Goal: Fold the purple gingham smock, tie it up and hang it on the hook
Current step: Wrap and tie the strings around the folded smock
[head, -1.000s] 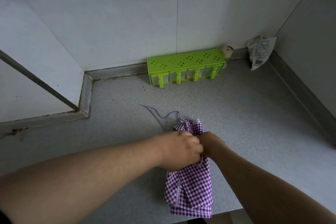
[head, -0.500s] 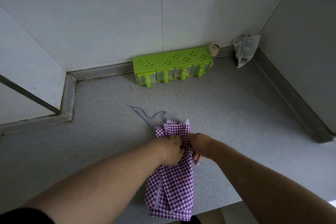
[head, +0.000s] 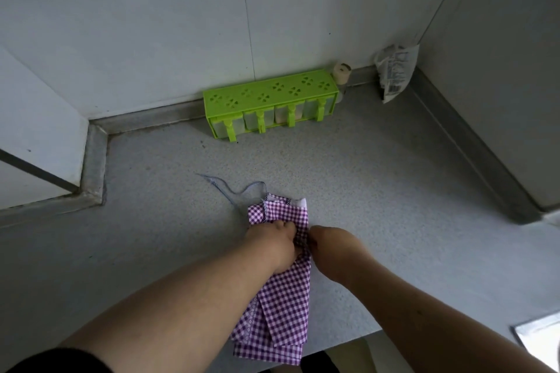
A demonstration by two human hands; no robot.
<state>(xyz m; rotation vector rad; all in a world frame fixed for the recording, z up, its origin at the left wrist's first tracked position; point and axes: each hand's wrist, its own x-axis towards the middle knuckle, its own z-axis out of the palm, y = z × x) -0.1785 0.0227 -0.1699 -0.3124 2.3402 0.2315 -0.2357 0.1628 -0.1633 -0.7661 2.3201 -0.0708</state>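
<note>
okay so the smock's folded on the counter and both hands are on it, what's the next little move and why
Probably pick up the loose tie string and wrap it round the smock. Both the left hand and right hand pinch the folded middle, while the string lies slack on the counter.

Both forearms reach forward from the lower edge of the view and converge near the middle. The left arm comes in from the lower left, bare from a dark sleeve (head: 57, 360) near the elbow, and ends in the left hand (head: 274, 244), seen from its back with knuckles up. Its fingers (head: 286, 225) are curled down and bunch the purple gingham smock (head: 281, 306) beneath them. The right arm enters from the lower right, bare throughout. The right hand (head: 330, 244) lies just beside the left, its wrist bent inward, its fingers tucked down at the cloth and mostly hidden.
</note>
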